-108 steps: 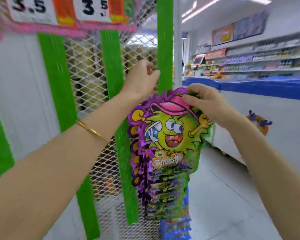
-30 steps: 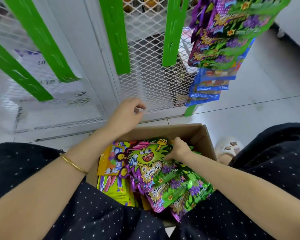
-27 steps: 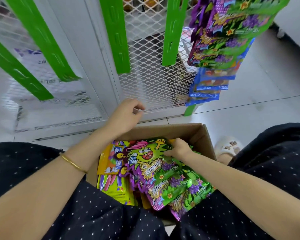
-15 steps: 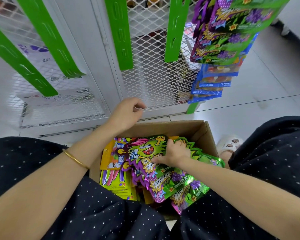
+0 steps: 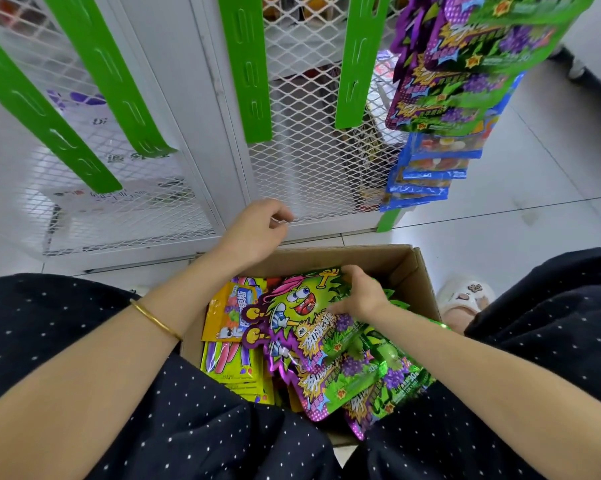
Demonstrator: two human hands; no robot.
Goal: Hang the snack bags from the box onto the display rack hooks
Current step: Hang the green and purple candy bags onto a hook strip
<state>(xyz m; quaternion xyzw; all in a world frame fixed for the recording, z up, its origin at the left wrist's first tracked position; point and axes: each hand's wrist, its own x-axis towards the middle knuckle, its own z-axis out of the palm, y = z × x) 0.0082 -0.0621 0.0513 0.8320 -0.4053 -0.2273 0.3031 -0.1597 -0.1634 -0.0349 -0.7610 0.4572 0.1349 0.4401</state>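
Right hand (image 5: 357, 296) fingers clamp the top green-purple foil snack bag (image 5: 299, 317); slick neighbours could drag out. Left hand (image 5: 257, 232) curled, contents unclear.

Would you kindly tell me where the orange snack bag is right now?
In the head view, the orange snack bag lies at the left of the cardboard box, beside the green monster bag.

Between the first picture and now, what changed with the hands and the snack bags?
Both hands came down from the rack to the cardboard box. The right hand now grips the top of a green monster bag in it; the left hand hovers curled over its far edge. The hung bags stayed on the rack.
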